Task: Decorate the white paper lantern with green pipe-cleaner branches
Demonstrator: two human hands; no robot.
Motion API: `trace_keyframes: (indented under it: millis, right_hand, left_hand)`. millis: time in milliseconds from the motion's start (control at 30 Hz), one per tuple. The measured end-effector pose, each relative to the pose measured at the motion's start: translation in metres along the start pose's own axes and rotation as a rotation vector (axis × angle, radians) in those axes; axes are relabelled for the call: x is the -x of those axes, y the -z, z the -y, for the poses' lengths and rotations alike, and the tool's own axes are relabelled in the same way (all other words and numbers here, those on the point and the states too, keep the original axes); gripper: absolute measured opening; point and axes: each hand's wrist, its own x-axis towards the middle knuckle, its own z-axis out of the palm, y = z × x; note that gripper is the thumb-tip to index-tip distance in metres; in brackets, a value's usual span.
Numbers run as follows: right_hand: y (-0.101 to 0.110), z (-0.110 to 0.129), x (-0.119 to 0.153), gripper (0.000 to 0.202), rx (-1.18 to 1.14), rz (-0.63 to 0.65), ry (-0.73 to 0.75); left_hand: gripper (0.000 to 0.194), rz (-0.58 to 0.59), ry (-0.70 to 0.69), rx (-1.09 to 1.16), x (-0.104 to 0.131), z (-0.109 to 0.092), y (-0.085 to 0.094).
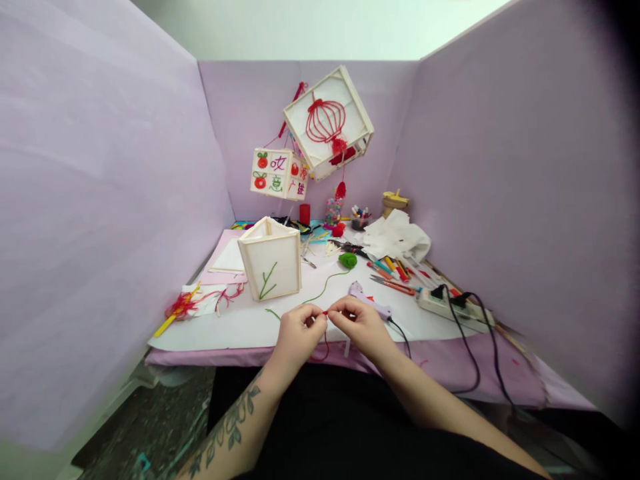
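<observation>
Fingers [320, 319] pinch red thread [326, 312] near table edge [200, 357].

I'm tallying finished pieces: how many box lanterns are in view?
3. A large lantern with a red design hangs at the back, a small lantern with fruit pictures hangs left of it, and a lantern stands on the table. Clutter may hide others.

The lantern frame [271, 259] stands left of the glue gun [369, 301], behind both hands.

Bright, even, diffuse light from above; soft faint shadows. Strong wide-angle bending at edges, dark vignette in right corners. Centre sharp, lower edges and corners blurred.
</observation>
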Motion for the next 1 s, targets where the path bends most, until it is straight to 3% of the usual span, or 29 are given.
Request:
trace_keyframes:
  millis: [100, 267, 467, 567, 767, 1000]
  right_hand:
    - [0.008, 0.002, -0.001, 0.013, 0.130, 0.026, 0.115]
    - [0.015, 0.016, 0.002, 0.010, 0.585, 0.076, 0.412]
    - [0.007, 0.022, 0.005, 0.015, 0.854, 0.107, 0.402]
    - [0.007, 0.018, 0.003, 0.014, 0.768, 0.100, 0.348]
    - [0.014, 0.010, -0.003, 0.013, 0.293, 0.094, 0.126]
    - [0.011, 0.009, -0.004, 0.014, 0.046, 0.065, -0.096]
  left_hand:
    - [0.013, -0.010, -0.093, -0.098, 0.001, 0.000, 0.003]
    - [0.015, 0.024, -0.285, -0.322, 0.004, 0.000, 0.002]
    - [0.016, 0.084, -0.400, -0.571, 0.008, 0.000, 0.000]
    - [0.015, 0.089, -0.378, -0.545, 0.009, -0.001, 0.003]
    - [0.012, 0.099, -0.255, -0.321, 0.007, -0.004, 0.005]
    - [0.013, 0.064, -0.182, -0.220, 0.006, -0.006, 0.003]
